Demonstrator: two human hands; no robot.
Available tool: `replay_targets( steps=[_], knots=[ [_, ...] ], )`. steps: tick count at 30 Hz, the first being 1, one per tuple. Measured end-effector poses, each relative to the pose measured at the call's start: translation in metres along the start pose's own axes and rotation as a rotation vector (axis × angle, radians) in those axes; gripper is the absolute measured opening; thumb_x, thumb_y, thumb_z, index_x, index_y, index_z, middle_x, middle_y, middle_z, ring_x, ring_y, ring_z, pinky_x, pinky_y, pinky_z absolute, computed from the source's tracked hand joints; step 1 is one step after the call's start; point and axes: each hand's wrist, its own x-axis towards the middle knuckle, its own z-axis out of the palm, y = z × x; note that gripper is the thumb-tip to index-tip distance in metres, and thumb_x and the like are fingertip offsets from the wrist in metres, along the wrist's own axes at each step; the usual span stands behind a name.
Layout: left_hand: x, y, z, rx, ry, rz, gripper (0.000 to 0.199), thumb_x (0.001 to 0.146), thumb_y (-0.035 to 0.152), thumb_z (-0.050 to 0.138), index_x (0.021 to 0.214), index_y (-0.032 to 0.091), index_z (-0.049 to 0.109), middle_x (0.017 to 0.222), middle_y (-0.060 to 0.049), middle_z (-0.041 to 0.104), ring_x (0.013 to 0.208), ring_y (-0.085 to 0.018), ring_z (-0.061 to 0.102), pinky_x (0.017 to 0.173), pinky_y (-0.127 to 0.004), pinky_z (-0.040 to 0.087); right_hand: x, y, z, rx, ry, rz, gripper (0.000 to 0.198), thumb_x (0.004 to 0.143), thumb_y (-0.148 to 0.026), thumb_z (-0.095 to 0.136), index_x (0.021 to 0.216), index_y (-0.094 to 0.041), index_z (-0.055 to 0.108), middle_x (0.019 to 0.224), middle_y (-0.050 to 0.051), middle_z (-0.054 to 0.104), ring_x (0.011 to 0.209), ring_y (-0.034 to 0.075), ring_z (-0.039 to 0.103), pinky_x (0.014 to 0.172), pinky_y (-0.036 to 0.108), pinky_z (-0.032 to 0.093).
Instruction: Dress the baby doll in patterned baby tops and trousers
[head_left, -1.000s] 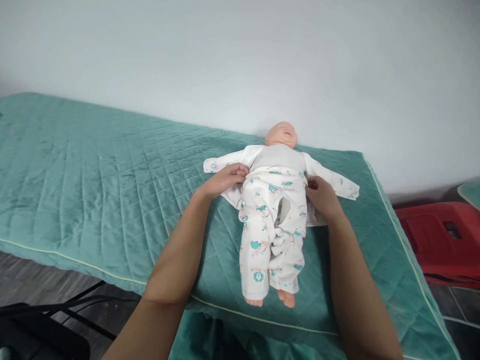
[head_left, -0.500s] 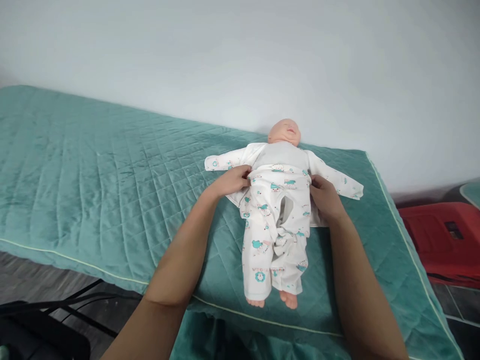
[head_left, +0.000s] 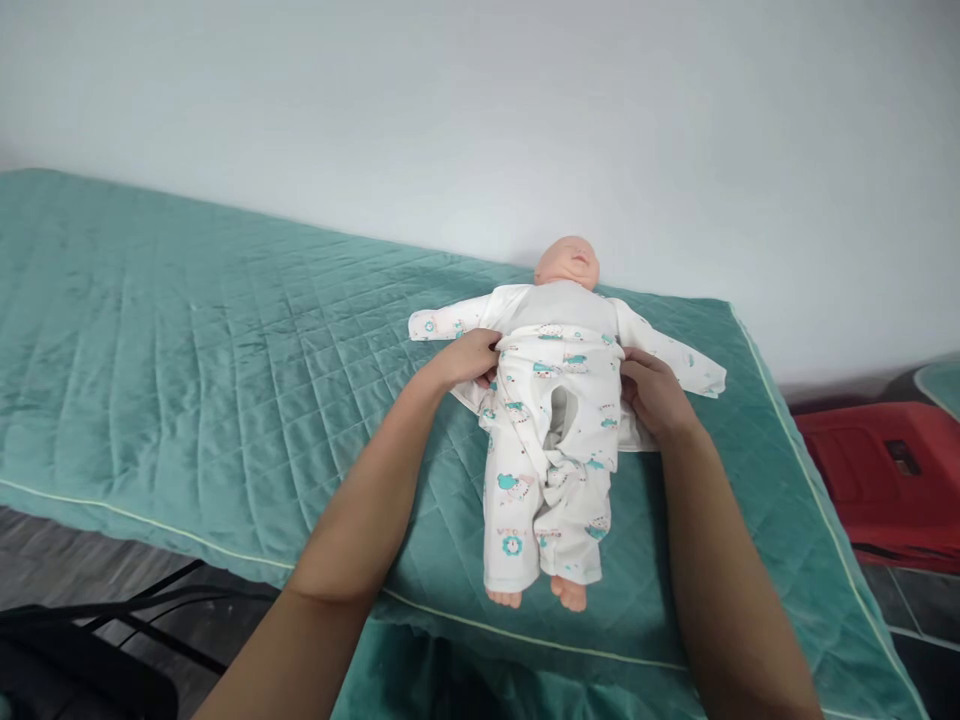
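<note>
On its back lies a baby doll (head_left: 568,262), head toward the wall and feet toward me. It wears white printed pants (head_left: 517,430), with an opening at the crotch and the waistband high on its belly. A white jacket (head_left: 671,355) lies spread open under it, sleeves stretched out to both sides. My left hand (head_left: 474,357) pinches the waistband of the pants at the doll's left-of-view side. At the opposite side my right hand (head_left: 651,385) is closed on the same waistband. The fingertips of both hands are partly hidden by the cloth.
A green quilted cover (head_left: 247,370) spreads over the bed, which stands against a pale wall (head_left: 420,120). Red plastic chairs (head_left: 862,470) stand on the floor at the right. A black object (head_left: 75,660) with dark bars is at lower left.
The pants have shifted slightly, and the crotch opening looks wider and rounder. Both hands keep their grip at the waistband, almost in the same place.
</note>
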Motion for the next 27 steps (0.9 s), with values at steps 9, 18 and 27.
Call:
replay_targets(
  steps=[9, 18, 27],
  knots=[
    [-0.002, 0.006, -0.004, -0.102, -0.132, 0.078, 0.016, 0.064, 0.009, 0.055, 0.077, 0.017, 0.061, 0.077, -0.001, 0.066, 0.071, -0.014, 0.064, 0.062, -0.022, 0.051, -0.004, 0.001, -0.002, -0.197, -0.02, -0.002, 0.022, 0.074, -0.038, 0.077, 0.085, -0.021, 0.068, 0.07, -0.003, 0.064, 0.057, 0.01, 0.051, 0.051, 0.022, 0.042],
    [0.006, -0.007, 0.009, -0.394, -0.093, 0.146, 0.015, 0.063, 0.013, 0.06, 0.076, 0.018, 0.062, 0.077, 0.0, 0.068, 0.077, -0.016, 0.061, 0.071, -0.025, 0.047, 0.003, 0.002, -0.001, -0.519, 0.081, -0.11, 0.019, 0.071, -0.025, 0.07, 0.089, -0.019, 0.068, 0.086, 0.003, 0.073, 0.074, 0.018, 0.061, 0.062, 0.026, 0.048],
    [0.008, -0.009, 0.011, -0.479, -0.076, 0.071, 0.023, 0.068, 0.016, 0.065, 0.091, 0.016, 0.064, 0.085, -0.001, 0.068, 0.075, -0.013, 0.061, 0.068, -0.023, 0.047, 0.007, -0.004, -0.001, -0.475, -0.031, -0.059, 0.01, 0.07, -0.027, 0.071, 0.078, -0.021, 0.07, 0.07, 0.003, 0.07, 0.075, 0.023, 0.063, 0.068, 0.034, 0.051]
  ],
)
